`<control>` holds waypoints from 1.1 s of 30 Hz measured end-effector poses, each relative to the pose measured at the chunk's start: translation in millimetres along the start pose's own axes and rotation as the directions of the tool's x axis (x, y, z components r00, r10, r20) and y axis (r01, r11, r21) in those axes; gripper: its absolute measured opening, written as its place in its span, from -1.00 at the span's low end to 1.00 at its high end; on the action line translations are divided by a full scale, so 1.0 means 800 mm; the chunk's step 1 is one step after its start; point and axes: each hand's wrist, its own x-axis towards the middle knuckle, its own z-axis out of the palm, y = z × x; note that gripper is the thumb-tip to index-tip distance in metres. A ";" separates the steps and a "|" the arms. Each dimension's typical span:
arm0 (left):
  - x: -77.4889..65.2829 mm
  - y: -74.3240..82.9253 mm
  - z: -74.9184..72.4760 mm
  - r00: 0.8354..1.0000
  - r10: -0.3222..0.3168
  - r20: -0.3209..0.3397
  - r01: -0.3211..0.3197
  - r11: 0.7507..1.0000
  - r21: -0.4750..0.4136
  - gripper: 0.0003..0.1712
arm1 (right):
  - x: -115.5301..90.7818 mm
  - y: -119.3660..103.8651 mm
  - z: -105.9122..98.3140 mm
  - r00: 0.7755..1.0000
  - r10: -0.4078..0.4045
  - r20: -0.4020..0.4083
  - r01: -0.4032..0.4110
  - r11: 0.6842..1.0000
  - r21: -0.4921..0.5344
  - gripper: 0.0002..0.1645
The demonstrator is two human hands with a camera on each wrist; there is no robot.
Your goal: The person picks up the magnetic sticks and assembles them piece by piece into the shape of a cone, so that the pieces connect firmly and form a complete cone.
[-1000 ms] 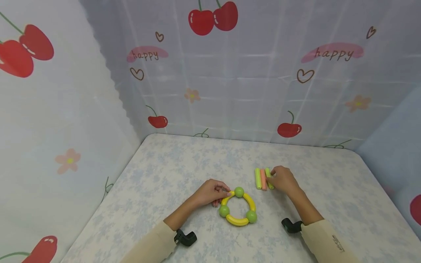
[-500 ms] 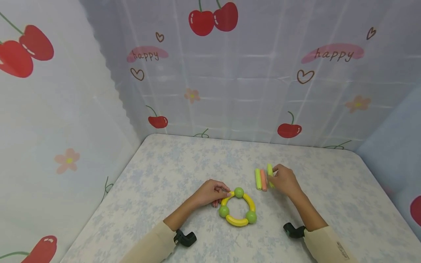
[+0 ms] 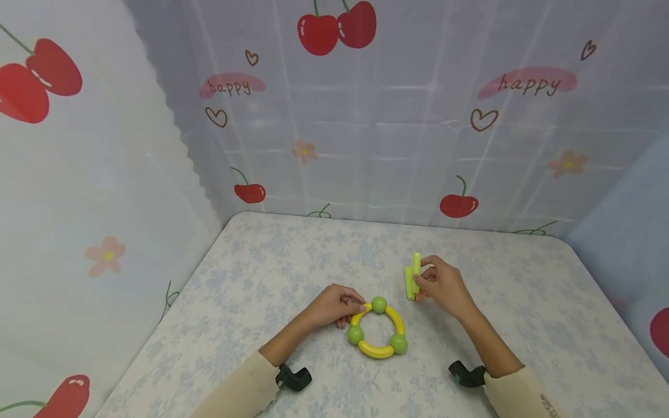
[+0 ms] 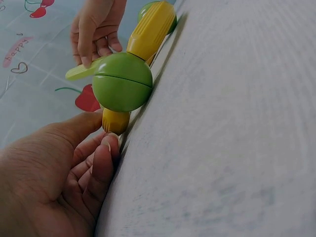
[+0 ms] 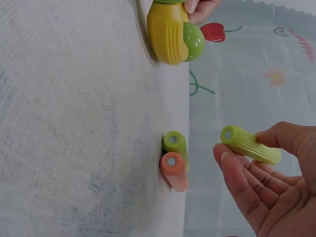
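Observation:
A ring of curved yellow rods and green balls [image 3: 378, 305] lies on the table. My left hand [image 3: 333, 307] pinches a yellow rod [image 4: 116, 121] at the ring's upper left, thumb and fingertips on it. Between the thumb and fingers of my right hand [image 3: 444, 285] is a ribbed yellow-green magnetic rod [image 5: 251, 144], raised off the table, a metal disc showing in its end. Below it, a second yellow-green rod [image 3: 409, 283] and an orange rod [image 5: 174, 170] lie side by side on the table; in the head view the orange one is mostly hidden.
The table [image 3: 272, 255] has a pale blue-patterned cover. Curtains [image 3: 355, 145] printed with cherries stand along its back and sides. A black wrist camera [image 3: 294, 378] sits at the left cuff, another black camera [image 3: 467, 374] at the right.
My right hand has picked the right-hand yellow-green rod up from the row and carried it up and left, over the orange rod. The left hand and the ring stay in place.

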 end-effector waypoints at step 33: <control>0.000 0.003 0.001 1.000 -0.021 0.003 0.021 1.000 0.000 -0.80 | -0.016 -0.031 0.045 0.932 -0.349 0.097 0.352 0.936 -0.011 -0.60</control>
